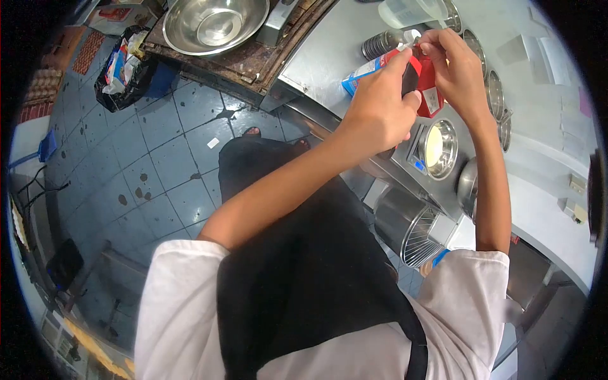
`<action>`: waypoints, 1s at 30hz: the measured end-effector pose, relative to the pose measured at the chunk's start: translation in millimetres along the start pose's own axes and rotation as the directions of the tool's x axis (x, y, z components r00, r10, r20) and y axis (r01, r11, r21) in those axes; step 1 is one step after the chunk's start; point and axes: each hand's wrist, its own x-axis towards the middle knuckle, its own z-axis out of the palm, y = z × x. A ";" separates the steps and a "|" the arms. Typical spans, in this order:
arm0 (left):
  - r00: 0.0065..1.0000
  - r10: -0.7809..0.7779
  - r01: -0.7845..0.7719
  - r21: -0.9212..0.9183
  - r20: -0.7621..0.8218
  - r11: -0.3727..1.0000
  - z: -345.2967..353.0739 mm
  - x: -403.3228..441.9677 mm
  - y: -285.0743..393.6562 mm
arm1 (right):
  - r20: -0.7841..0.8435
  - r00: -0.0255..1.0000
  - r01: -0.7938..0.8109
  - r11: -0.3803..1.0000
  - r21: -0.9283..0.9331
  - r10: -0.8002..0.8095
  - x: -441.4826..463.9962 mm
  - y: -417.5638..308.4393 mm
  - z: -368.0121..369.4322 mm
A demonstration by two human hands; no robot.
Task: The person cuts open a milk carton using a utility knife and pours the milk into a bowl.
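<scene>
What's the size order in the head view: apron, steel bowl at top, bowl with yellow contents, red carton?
1. Apron
2. Steel bowl at top
Unsure: bowl with yellow contents versus red carton; left hand partly covers the carton.

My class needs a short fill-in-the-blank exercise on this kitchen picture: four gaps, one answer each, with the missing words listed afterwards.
1. The left hand grips a container whose side nearest the right hand is ____.
2. The person's apron is ____.
3. The small metal bowl beside the lit display holds something pale ____.
4. The lit display glows ____.

Missing words: red; black; yellow; blue.
</scene>
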 end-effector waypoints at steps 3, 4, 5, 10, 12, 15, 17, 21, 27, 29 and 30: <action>1.000 -0.004 0.003 0.037 0.022 0.999 -3.8 0.2 1.8 | 0.086 0.989 -0.115 0.992 -0.043 0.119 5.2 -14.8 -9.6; 1.000 0.002 -0.003 0.030 0.027 1.000 -4.9 0.6 1.3 | 0.087 0.989 -0.118 0.992 -0.043 0.122 6.6 -18.3 -11.2; 0.999 0.007 -0.008 0.022 0.032 1.000 -5.6 1.0 0.7 | 0.110 0.978 -0.176 0.984 -0.037 0.179 7.7 -21.4 -12.5; 0.998 0.008 -0.010 0.036 0.057 0.999 -5.9 -3.4 4.4 | 0.131 0.957 -0.251 0.965 -0.070 0.259 7.9 -18.5 -6.9; 0.999 0.025 -0.027 0.047 0.039 0.999 -6.2 -5.0 4.6 | 0.026 0.990 -0.134 0.989 -0.071 0.136 6.1 -16.1 -1.0; 0.997 0.064 -0.065 0.051 0.035 0.997 -6.0 -3.1 4.5 | 0.041 0.993 -0.104 0.989 -0.102 0.109 7.0 -18.3 -0.4; 0.998 0.001 -0.007 0.089 0.068 0.996 -5.3 4.3 10.0 | 0.027 0.996 -0.083 0.990 -0.118 0.086 6.6 -16.4 0.2; 0.998 -0.006 0.004 0.032 0.062 0.999 -4.0 -3.2 4.9 | 0.033 0.976 -0.212 0.975 -0.071 0.215 6.9 -18.3 0.3; 0.998 -0.021 0.016 0.086 0.065 0.996 -5.1 3.7 7.6 | 0.047 0.969 -0.233 0.964 -0.131 0.241 6.8 -18.1 -1.2; 0.999 0.004 -0.007 0.063 0.051 0.998 -3.5 3.9 5.2 | 0.011 0.977 -0.209 0.968 -0.135 0.213 7.2 -21.9 -2.8; 0.999 0.001 -0.005 0.068 0.051 0.998 -4.1 2.6 3.0 | -0.021 0.984 -0.179 0.974 -0.138 0.178 8.5 -24.0 -2.6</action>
